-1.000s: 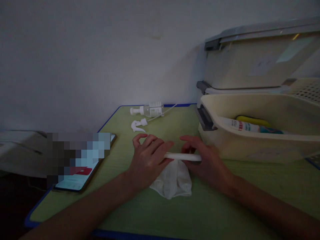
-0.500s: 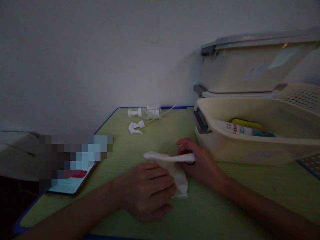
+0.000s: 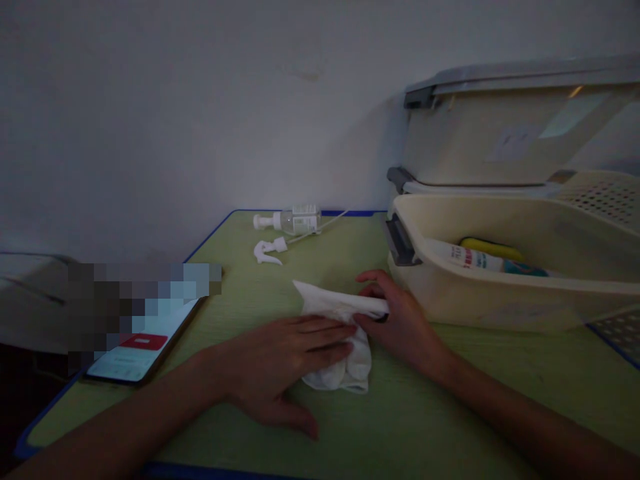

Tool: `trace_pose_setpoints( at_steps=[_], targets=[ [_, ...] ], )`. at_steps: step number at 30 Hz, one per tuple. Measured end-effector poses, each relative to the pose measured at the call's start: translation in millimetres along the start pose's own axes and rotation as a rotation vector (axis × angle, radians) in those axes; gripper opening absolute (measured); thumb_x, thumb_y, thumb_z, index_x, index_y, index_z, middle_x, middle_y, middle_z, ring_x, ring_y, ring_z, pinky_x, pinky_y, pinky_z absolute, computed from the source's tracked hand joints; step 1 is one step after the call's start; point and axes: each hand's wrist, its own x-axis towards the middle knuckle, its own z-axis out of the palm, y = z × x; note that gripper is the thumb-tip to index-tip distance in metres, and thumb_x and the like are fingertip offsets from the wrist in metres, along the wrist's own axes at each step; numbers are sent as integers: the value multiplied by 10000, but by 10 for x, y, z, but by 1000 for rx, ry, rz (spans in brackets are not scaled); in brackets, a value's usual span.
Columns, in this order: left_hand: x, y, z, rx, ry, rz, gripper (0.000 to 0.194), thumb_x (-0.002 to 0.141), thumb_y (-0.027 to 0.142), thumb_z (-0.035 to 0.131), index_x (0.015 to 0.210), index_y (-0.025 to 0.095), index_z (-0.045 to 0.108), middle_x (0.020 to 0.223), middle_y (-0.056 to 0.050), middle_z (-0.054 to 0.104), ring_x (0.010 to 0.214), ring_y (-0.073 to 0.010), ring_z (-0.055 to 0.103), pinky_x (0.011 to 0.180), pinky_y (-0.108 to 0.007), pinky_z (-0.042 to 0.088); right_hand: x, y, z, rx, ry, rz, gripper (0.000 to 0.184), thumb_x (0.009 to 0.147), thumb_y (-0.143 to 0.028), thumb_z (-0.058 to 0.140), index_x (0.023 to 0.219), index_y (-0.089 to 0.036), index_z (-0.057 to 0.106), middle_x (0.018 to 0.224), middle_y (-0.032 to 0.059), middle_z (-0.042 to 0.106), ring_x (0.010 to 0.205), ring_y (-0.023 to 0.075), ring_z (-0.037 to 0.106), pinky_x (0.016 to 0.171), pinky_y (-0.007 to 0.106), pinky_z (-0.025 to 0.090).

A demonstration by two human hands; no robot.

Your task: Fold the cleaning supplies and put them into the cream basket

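Note:
A crumpled white sheet (image 3: 345, 373), cloth or tissue, lies on the green table in front of me. Its upper edge is a smooth white fold or roll, whose right end sits between the thumb and fingers of my right hand (image 3: 403, 323). My left hand (image 3: 287, 353) rests palm down on the sheet with its fingers stretched out and the thumb apart. Part of the sheet is hidden beneath those fingers.
A clear pump bottle (image 3: 300, 219) and a white trigger spray head (image 3: 270, 250) lie towards the back. A cream storage bin (image 3: 495, 303) holding a white tube (image 3: 463, 257) stands right. A phone (image 3: 135, 360) lies left. The table (image 3: 235, 280) has a blue rim.
My left hand has gone from curled fingers to stretched ones laid flat over the sheet. The sheet's upper-left corner has risen and more of the sheet shows. My right hand keeps its grip.

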Motion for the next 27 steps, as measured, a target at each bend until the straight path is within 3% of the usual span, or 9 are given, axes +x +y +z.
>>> trace_pose_setpoints(
  at_steps=[5,11,18,23,27],
  targets=[
    [-83,33,-20,-35,-121,-55,851,774,543,530,1411,93,190,1478,-141,113,1367,-242,149,1116,-386,177,-3,-17,-2,5,14,-28,412,633,-17,558,980,-207,442,703,-44,574,588,122,562,538,231,428],
    [-386,239,-35,78,-60,-112,888,817,521,498,1430,136,-15,1473,-141,140,1361,-224,165,1104,-372,213,-17,-22,0,-19,31,-97,398,640,-52,575,992,-207,471,743,-20,616,599,130,581,546,242,442],
    [-476,346,45,126,22,-186,791,792,554,511,1424,228,164,1466,-133,216,1327,-285,272,1050,-430,305,-63,6,-2,-4,42,-305,396,641,-16,508,985,-205,457,740,-17,608,605,118,579,549,230,455],
    [-434,352,31,101,-7,-230,734,807,552,490,1411,236,218,1340,-112,461,1255,-266,400,1051,-454,293,-136,-5,-46,-84,-13,-485,404,629,10,456,979,-191,464,759,10,593,665,137,570,557,237,449],
    [-427,393,32,111,-24,-264,727,818,537,484,1417,253,185,1359,-96,436,1265,-265,378,1064,-477,261,-165,-13,-60,-137,-70,-588,338,667,18,485,950,-166,487,790,49,593,747,163,567,595,251,458]
  ],
)
